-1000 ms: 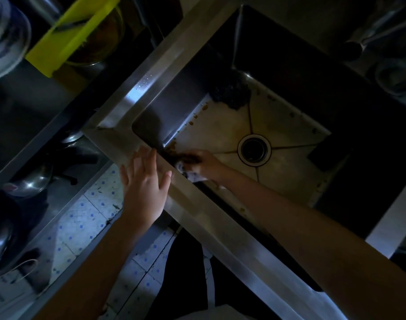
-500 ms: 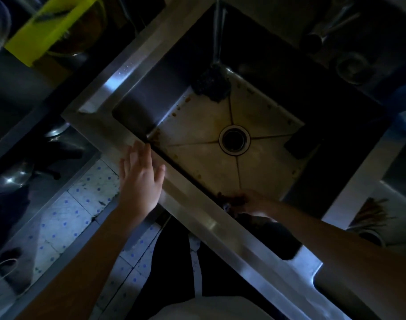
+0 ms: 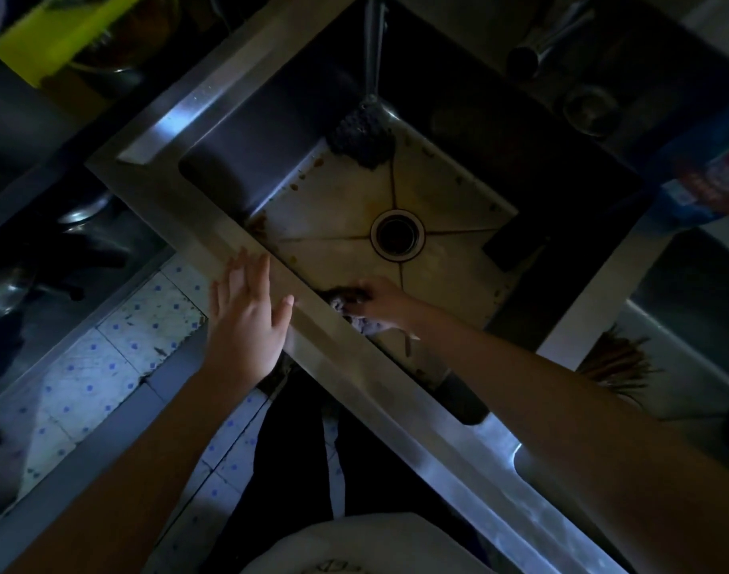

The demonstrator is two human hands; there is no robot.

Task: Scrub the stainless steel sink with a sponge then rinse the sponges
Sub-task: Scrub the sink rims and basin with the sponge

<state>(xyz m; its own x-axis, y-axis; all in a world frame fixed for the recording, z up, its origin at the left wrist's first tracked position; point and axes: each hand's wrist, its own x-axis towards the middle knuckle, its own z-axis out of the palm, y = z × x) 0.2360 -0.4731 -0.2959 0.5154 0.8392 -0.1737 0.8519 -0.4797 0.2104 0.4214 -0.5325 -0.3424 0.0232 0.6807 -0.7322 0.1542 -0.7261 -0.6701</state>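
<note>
The stainless steel sink [image 3: 213, 225] fills the middle of the head view, its floor stained brown around the round drain [image 3: 397, 234]. My right hand [image 3: 381, 302] is down inside the basin against the near wall, closed on a grey, dirty sponge [image 3: 346, 303]. My left hand [image 3: 247, 321] lies flat on the sink's near rim with fingers spread, holding nothing. A dark scrub pad [image 3: 360, 136] sits in the far corner of the basin, and a dark rectangular sponge [image 3: 510, 242] lies at the right side of the floor.
A tap spout [image 3: 374, 43] hangs over the far corner. A yellow board [image 3: 60, 31] and bowls sit at upper left, pots [image 3: 6, 292] on a lower shelf at left. A blue packet [image 3: 711, 180] and a second basin [image 3: 686, 366] with brown sticks lie to the right.
My right hand with the sponge swept along the near wall to the right, then came partway back left. My left hand stayed on the rim.
</note>
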